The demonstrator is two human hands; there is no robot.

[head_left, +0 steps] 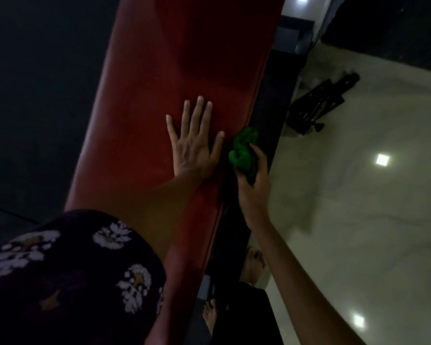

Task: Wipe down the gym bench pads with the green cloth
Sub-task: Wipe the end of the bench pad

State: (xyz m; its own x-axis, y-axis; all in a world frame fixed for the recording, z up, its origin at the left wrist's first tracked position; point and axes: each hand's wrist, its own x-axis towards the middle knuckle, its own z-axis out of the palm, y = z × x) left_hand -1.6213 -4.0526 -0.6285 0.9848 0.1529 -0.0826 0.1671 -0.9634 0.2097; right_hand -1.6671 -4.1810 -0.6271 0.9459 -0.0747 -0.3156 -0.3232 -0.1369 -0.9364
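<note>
A long red bench pad [159,78] runs from the lower middle up to the top of the view. My left hand [193,143] lies flat on the pad with its fingers spread and straight. Just right of it, my right hand [255,180] grips a bunched green cloth [243,150] against the pad's right side edge, over the dark frame below the pad.
A pale glossy floor [371,220] with light reflections lies to the right. A black metal part [316,105] rests on that floor near the bench. My bare feet [253,265] stand beside the bench. Left of the pad is dark floor [35,120].
</note>
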